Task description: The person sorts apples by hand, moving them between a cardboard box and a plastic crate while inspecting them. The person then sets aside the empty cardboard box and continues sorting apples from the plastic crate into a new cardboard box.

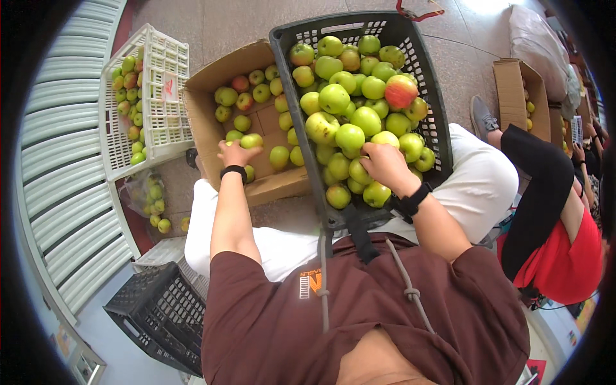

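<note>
My left hand, with a black band on its wrist, reaches into a cardboard box and closes around a green apple. Several green and reddish apples lie along the box's sides, with bare cardboard between them. To the right, a dark plastic crate between my legs is heaped with mostly green apples. My right hand, wearing a black watch, is curled over an apple in the near part of the heap. Its palm side is hidden.
At the left stands a white plastic crate of apples, with a bag of apples below it. An empty-looking black crate is at lower left. Red-handled scissors lie beyond the dark crate. Another person's leg is at right, near a cardboard box.
</note>
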The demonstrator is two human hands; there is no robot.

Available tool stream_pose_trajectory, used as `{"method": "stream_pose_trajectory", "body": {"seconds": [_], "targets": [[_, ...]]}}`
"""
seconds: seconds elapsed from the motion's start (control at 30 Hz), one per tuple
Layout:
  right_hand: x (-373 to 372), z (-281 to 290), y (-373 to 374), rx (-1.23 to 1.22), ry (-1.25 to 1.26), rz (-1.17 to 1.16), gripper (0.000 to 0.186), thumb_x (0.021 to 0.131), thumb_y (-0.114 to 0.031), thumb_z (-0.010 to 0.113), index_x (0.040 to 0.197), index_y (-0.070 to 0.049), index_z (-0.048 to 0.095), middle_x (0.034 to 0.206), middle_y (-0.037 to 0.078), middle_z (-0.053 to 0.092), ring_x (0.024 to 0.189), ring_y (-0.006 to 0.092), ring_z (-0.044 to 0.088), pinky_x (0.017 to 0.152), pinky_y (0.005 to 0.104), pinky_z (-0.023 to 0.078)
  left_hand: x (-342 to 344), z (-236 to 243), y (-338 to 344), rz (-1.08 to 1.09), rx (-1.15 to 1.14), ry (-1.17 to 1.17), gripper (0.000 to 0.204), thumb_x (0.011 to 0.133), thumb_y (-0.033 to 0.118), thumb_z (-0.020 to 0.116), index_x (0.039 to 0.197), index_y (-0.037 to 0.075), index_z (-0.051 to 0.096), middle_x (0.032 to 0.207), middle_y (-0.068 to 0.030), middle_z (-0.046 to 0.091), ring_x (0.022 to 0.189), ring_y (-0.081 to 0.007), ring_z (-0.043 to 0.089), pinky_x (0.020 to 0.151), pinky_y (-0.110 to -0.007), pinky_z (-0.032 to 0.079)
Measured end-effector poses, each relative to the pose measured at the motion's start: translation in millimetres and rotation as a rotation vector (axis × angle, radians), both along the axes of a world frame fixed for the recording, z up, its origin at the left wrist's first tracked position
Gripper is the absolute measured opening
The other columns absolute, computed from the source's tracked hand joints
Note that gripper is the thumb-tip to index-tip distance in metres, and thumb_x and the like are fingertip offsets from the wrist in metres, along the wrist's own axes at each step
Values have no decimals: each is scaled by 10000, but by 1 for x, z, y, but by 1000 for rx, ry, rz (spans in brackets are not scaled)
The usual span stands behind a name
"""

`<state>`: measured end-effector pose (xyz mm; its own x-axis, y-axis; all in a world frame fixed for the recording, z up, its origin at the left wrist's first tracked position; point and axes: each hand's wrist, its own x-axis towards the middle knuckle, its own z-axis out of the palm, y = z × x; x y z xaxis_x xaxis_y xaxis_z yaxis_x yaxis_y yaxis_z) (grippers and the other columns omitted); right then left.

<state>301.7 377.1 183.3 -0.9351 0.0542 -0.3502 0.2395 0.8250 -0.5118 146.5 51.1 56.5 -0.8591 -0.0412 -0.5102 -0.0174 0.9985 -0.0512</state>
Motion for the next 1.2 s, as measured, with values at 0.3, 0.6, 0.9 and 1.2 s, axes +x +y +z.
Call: {"method": "stream_pose_trajectory", "body": {"seconds": [0.3,0.6,0.9,1.2], "targets": [[17,40,-20,-655,418,-58,581,715,-74,681,1245,-112,446,1211,167,473,899,255,588,736,330,511,51,163,65,523,1417,-46,484,653,323,753,1021,62,579,907,-22,594,810,-96,520,622,-245,412],[23,33,-25,-499,689,-14,586,685,-236,731,1181,-80,461,1053,176,550,896,285,603,703,352,510,147,159,135,607,1593,-665,466,761,257,700,1139,70,502,1005,-32,570,871,-136,569,656,-270,470],[1,5,41,-858,348,-932,439,776,-358,660,1004,-5,534,865,108,583,700,200,593,570,292,491,147,142,136,935,1864,-872,302,902,344,489,1116,138,433,905,-70,563,747,-246,588,537,-310,453],[5,-29,48,-9,730,-493,362,741,-107,639,1087,-47,553,1049,160,542,892,297,578,788,368,468,162,139,138,809,1770,-756,279,927,323,457,1114,128,389,967,-68,537,772,-232,589,549,-310,473]]}}
